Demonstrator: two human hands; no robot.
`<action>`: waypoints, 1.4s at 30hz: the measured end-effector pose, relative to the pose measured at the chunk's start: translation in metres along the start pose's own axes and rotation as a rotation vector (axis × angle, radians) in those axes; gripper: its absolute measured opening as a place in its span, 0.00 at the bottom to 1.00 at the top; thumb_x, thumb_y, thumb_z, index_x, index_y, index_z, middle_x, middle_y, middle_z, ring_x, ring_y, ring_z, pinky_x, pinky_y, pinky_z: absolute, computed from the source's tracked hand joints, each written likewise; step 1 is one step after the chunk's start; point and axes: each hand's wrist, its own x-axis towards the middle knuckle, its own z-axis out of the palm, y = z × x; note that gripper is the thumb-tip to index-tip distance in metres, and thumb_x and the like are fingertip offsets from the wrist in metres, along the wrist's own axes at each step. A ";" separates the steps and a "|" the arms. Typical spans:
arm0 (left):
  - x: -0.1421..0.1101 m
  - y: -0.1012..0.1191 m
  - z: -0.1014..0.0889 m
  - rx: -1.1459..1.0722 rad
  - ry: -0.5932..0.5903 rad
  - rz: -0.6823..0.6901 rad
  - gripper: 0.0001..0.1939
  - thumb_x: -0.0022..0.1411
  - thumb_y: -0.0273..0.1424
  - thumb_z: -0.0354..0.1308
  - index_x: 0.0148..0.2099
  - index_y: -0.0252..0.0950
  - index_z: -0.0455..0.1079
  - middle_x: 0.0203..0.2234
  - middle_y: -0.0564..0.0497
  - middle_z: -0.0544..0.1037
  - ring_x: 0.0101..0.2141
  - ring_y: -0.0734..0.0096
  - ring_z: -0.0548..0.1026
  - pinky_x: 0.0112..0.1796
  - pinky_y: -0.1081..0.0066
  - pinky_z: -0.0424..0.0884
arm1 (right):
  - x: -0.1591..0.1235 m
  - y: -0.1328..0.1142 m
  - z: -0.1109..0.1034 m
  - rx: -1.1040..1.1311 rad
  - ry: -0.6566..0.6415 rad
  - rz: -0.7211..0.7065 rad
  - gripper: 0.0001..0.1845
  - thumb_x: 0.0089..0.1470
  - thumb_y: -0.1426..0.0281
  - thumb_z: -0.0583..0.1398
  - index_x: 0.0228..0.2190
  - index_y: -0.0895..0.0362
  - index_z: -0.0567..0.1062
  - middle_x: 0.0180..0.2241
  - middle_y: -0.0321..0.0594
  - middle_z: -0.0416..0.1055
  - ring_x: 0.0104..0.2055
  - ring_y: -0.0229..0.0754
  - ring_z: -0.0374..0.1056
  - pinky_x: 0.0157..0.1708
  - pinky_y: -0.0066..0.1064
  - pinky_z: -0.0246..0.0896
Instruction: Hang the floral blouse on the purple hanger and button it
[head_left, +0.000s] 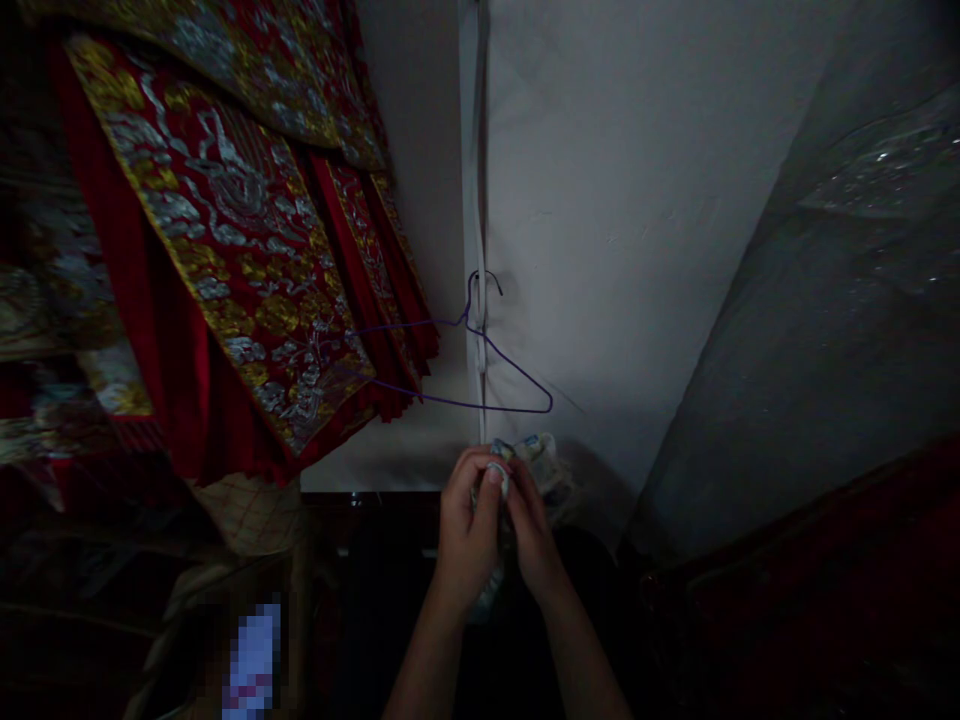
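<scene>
Near, pinches between left hand (466, 515) and right hand (534, 535), pressed together, a pale crumpled bundle (541, 457) spilling rightward, probably light, soft and best gripped by its gathered edge, with a purple hanger (484, 407) farther off.

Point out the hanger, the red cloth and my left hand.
Hanger (450, 402): head view, on its bottom bar.
Red cloth (247, 250): head view, on its embroidered panel.
Left hand (466, 518): head view, on the back of the hand near the thumb.

No text, labels or numbers are readable.
</scene>
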 end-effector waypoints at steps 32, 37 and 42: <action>0.013 -0.072 -0.048 0.006 -0.213 -0.204 0.23 0.61 0.41 0.64 0.53 0.40 0.61 0.44 0.46 0.76 0.43 0.62 0.76 0.43 0.67 0.72 | 0.109 -0.073 -0.006 0.154 -0.069 0.218 0.22 0.34 0.62 0.68 0.35 0.55 0.75 0.24 0.34 0.74 0.29 0.44 0.72 0.30 0.31 0.65; 0.005 -0.077 -0.097 0.542 -0.208 -0.119 0.13 0.62 0.42 0.61 0.38 0.37 0.75 0.32 0.47 0.79 0.40 0.56 0.75 0.46 0.62 0.69 | 0.149 -0.045 -0.017 0.077 0.187 0.090 0.24 0.38 0.55 0.65 0.37 0.55 0.76 0.29 0.37 0.77 0.32 0.44 0.73 0.33 0.32 0.67; 0.011 -0.051 -0.135 0.521 -0.352 -0.208 0.19 0.68 0.43 0.52 0.38 0.37 0.79 0.31 0.48 0.81 0.35 0.57 0.76 0.41 0.65 0.70 | 0.159 0.002 -0.015 -0.377 0.056 0.102 0.26 0.50 0.48 0.53 0.32 0.57 0.76 0.26 0.41 0.75 0.31 0.45 0.72 0.31 0.32 0.65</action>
